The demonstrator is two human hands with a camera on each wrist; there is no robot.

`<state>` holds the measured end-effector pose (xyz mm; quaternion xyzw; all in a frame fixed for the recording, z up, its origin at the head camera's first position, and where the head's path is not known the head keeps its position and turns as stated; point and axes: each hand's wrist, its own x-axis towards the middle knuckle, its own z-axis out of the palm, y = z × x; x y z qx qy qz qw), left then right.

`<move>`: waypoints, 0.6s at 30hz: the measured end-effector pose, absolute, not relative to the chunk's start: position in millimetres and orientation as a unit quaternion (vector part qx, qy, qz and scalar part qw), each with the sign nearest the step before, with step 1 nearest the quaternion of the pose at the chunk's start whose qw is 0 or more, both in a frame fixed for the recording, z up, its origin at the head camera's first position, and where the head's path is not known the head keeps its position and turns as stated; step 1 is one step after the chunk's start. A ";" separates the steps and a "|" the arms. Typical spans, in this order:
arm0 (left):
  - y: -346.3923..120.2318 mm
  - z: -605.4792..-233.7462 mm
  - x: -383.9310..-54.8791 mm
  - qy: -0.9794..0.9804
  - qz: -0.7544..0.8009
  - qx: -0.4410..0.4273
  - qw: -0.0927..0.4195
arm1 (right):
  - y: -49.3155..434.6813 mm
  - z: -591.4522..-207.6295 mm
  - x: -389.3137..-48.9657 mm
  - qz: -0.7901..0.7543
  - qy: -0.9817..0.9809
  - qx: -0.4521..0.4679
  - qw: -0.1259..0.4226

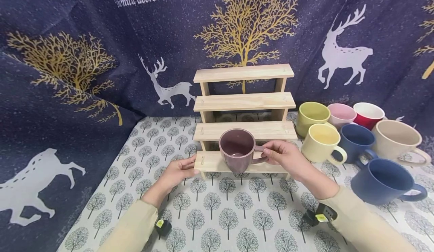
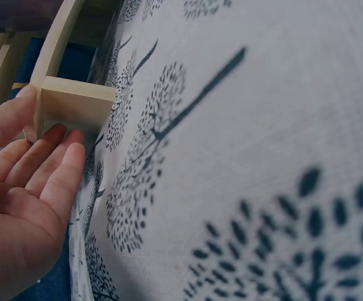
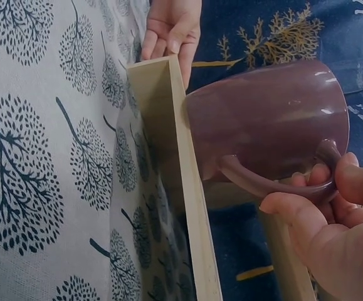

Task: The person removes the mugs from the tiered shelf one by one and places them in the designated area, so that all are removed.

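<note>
A plum-coloured mug stands at the bottom step of a stepped wooden shelf. In the right wrist view its base lies close against the step's board; whether it bears fully on it I cannot tell. My right hand pinches the mug's handle between thumb and fingers, on the right side. At the left end of that same step, my left hand holds the board's corner. The left wrist view shows the thumb on the board's end, with the fingers bent beside it.
Several mugs cluster right of the shelf: green, pale yellow, pink, red with white inside, beige and blue ones. A tree-print cloth covers the table. A dark deer-print curtain hangs behind.
</note>
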<state>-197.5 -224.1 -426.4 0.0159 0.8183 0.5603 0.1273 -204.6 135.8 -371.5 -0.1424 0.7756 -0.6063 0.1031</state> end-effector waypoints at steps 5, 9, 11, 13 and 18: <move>-223.8 -426.6 -197.0 0.815 0.566 0.018 0.126 | 136.3 -372.8 -201.8 -0.615 0.768 -0.143 0.108; -223.7 -426.2 -196.8 0.815 0.565 0.016 0.126 | 137.4 -375.1 -200.4 -0.616 0.767 -0.137 0.115; -223.7 -426.2 -196.8 0.816 0.564 0.016 0.128 | 137.2 -375.4 -200.4 -0.618 0.767 -0.133 0.115; -223.4 -426.3 -196.8 0.816 0.564 0.015 0.128 | 137.3 -375.6 -200.4 -0.620 0.765 -0.133 0.114; -223.9 -427.3 -197.7 0.815 0.564 0.016 0.128 | 138.9 -374.5 -198.6 -0.629 0.758 -0.136 0.107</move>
